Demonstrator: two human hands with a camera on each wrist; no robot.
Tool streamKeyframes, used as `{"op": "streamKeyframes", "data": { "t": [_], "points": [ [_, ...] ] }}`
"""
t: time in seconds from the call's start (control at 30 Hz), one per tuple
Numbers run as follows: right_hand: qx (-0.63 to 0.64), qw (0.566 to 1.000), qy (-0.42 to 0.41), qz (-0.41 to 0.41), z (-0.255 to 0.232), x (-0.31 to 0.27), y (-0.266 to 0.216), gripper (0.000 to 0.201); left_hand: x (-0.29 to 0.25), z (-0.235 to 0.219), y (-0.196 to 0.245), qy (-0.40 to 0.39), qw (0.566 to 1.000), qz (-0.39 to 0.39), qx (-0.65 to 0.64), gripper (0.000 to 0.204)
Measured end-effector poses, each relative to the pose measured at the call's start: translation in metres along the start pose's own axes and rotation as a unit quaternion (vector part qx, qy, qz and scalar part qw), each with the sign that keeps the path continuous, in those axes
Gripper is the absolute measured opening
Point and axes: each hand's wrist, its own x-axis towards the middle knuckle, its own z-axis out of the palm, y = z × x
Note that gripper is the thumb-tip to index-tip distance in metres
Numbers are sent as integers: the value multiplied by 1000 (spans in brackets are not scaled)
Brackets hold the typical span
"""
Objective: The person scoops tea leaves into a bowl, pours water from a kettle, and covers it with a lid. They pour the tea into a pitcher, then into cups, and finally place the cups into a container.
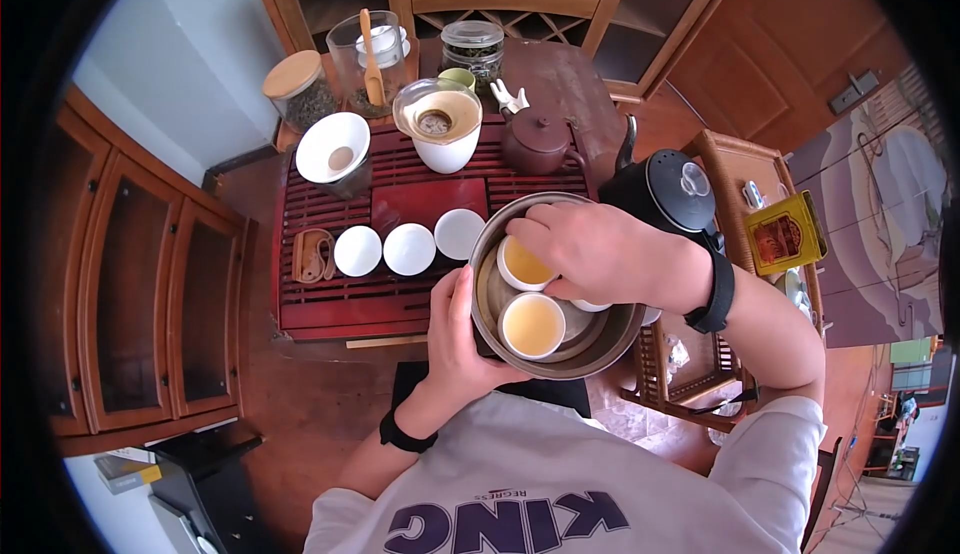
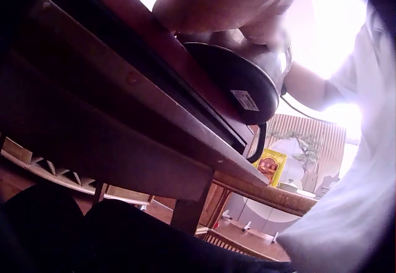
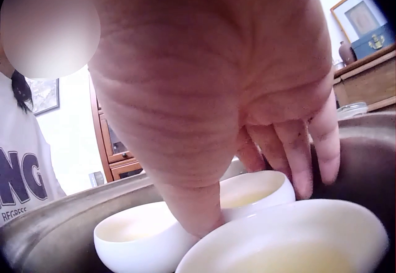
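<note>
My left hand [image 1: 458, 339] holds a round metal bowl [image 1: 625, 339] from its left side, thumb up along the wall. Inside the bowl are white teacups with yellow tea, one teacup [image 1: 532, 339] nearest my body. The right hand [image 1: 600, 249] reaches down into the bowl and pinches another teacup [image 1: 520, 276], thumb on one side and fingers on the other. From the right wrist, that pinched teacup [image 3: 275, 195] sits behind a nearer teacup [image 3: 291, 236]. A third teacup [image 3: 136, 242] is at the left there.
Three white cups [image 1: 409, 249] line the red slatted tea tray [image 1: 320, 319]. Behind them are a white strainer cup [image 1: 450, 159], a brown teapot [image 1: 538, 139] and glass jars [image 1: 472, 49]. A black kettle [image 1: 660, 194] stands right of the bowl, near a yellow tin [image 1: 787, 234].
</note>
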Motion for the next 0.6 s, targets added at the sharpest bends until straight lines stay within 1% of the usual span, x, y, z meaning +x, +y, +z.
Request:
{"op": "streamKeyframes", "data": {
  "t": [0.07,0.2,0.3,0.37,0.4,0.47,0.5,0.57,0.6],
  "points": [
    [38,998,-53,8,-1,2,2,61,-1,0,0,3,1000,0,0,135],
    [41,998,-47,-4,-3,0,7,63,-1,0,-1,3,1000,1,2,135],
    [76,996,-42,-5,-9,-1,8,62,-1,1,-2,5,1000,3,-1,135],
    [130,991,6,-13,-12,-2,9,64,-2,1,-2,5,1000,4,-3,135],
    [130,991,6,-13,-14,-4,9,64,-1,1,-2,5,1000,6,3,135],
    [172,985,29,10,-18,-7,9,66,-1,0,-2,3,1000,8,8,135],
    [172,985,30,11,-21,-8,8,66,-1,-1,-2,3,1000,7,8,135],
    [231,970,71,4,-31,-12,2,68,-2,-1,-2,1,1000,7,5,135],
    [232,970,71,7,-36,-14,-2,68,-2,-1,-2,-1,1000,4,7,135]
  ]
}}
